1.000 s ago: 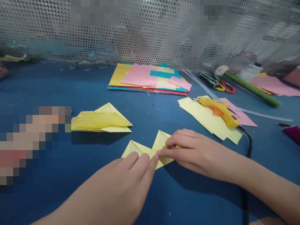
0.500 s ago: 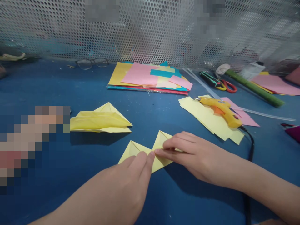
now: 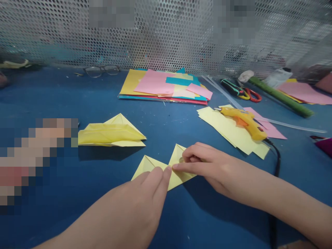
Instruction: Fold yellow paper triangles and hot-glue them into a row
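Note:
A folded pale yellow paper (image 3: 178, 178) with two pointed peaks lies on the blue table in front of me. My left hand (image 3: 146, 193) covers its left part, fingers bunched together, thumb tip at the dip between the peaks. From the right, my right hand (image 3: 210, 164) grips the paper with its fingers curled at the right peak, one fingertip touching the middle close to my left thumb. The hands hide much of the folds. Farther left lies another folded yellow paper piece (image 3: 111, 135) with layered edges, apart from both hands.
A yellow glue gun (image 3: 245, 121) rests on pale yellow paper sheets (image 3: 220, 126), its black cord (image 3: 276, 166) running down past my right forearm. Coloured papers (image 3: 155, 81) are stacked at the back. Scissors (image 3: 252, 95), a green stick (image 3: 281, 97) and glasses (image 3: 101, 71) lie near the mesh partition (image 3: 166, 38).
The fingers of my right hand have shifted slightly on the right peak, with one finger now straighter toward the middle. My left hand and the paper stay almost still.

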Action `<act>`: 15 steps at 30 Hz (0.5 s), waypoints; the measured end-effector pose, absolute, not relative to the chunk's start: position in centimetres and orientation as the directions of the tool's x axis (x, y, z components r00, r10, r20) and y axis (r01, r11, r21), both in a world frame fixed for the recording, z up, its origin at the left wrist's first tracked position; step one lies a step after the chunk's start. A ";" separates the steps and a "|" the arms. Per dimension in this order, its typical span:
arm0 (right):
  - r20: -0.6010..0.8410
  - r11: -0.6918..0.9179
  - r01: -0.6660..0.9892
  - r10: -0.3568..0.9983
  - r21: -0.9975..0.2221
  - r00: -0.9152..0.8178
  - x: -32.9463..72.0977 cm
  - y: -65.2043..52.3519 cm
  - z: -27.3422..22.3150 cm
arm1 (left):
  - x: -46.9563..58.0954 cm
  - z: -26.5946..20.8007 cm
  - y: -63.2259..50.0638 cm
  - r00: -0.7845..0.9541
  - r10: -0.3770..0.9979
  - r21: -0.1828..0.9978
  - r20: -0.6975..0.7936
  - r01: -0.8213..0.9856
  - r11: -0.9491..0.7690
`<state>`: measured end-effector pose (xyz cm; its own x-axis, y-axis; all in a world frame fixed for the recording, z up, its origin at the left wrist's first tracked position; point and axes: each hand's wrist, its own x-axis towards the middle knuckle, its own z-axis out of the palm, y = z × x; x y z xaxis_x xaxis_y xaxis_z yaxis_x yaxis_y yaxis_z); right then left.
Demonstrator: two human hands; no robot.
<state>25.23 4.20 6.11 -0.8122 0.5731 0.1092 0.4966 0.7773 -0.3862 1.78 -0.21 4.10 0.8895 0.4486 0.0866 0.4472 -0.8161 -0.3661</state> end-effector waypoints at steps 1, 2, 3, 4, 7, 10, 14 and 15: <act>0.120 0.775 0.494 0.576 -0.395 -0.808 25.2 4.2 6.1 | 1.7 4.1 -0.3 0.884 0.460 -0.345 0.086 0.460 -0.819; 0.135 0.774 0.489 0.578 -0.403 -0.805 25.3 4.2 6.1 | 1.6 4.1 -0.3 0.871 0.485 -0.310 0.083 0.485 -0.818; 0.147 0.772 0.486 0.582 -0.410 -0.800 25.3 4.3 6.1 | 1.6 4.1 -0.3 0.849 0.523 -0.260 0.072 0.523 -0.812; 0.156 0.768 0.487 0.588 -0.416 -0.794 25.3 4.3 6.1 | 1.6 4.1 -0.3 0.819 0.571 -0.204 0.055 0.569 -0.796; 0.172 0.756 0.495 0.606 -0.428 -0.777 25.3 4.4 6.1 | 1.7 4.2 -0.3 0.735 0.678 -0.079 0.000 0.676 -0.733; 0.188 0.775 0.470 0.582 -0.422 -0.791 25.4 4.6 5.9 | 2.0 4.3 -0.2 0.706 0.707 -0.041 -0.030 0.706 -0.707; 0.181 0.794 0.443 0.550 -0.416 -0.816 25.3 4.7 5.5 | 2.5 4.3 0.0 0.708 0.702 -0.024 -0.072 0.703 -0.711; 0.178 0.794 0.445 0.550 -0.413 -0.816 25.3 4.7 5.4 | 2.5 4.2 0.0 0.716 0.693 -0.026 -0.090 0.693 -0.720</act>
<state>25.33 4.73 5.42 -0.8159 0.5500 0.1781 0.4452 0.7943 -0.4133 2.55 -0.04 4.23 0.7157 0.6925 -0.0905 0.6934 -0.7200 -0.0260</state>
